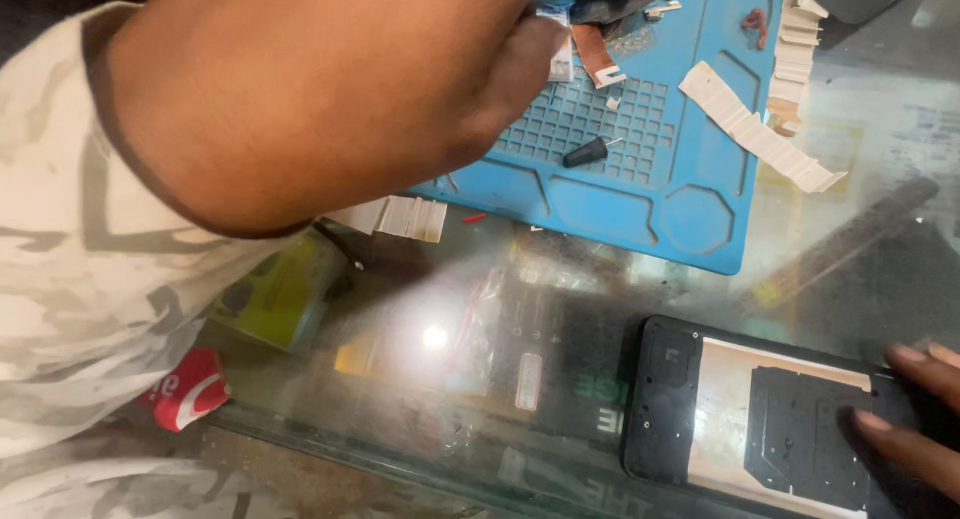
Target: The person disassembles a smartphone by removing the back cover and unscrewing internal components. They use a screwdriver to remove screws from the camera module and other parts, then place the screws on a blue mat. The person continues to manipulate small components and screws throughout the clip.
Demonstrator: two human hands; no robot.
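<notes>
My left hand (515,64) reaches far forward onto a blue silicone work mat (690,209), and its forearm fills the upper left of the view. The thumb lies against a small white piece (562,54); the fingers are hidden, so I cannot tell its grip. My right hand (915,414) comes in at the bottom right with its fingertips on the right end of an opened black phone (665,399). The phone lies back-up on the glass counter, showing a tan inner plate and a dark shield.
On the mat lie a small black-handled tool (585,154), an orange flex strip (595,49) and a long white folded strip (760,129). More white strips (410,217) lie by the mat's near edge. Under the glass counter (480,309) sit a red packet (190,389) and a yellow-green item (280,299).
</notes>
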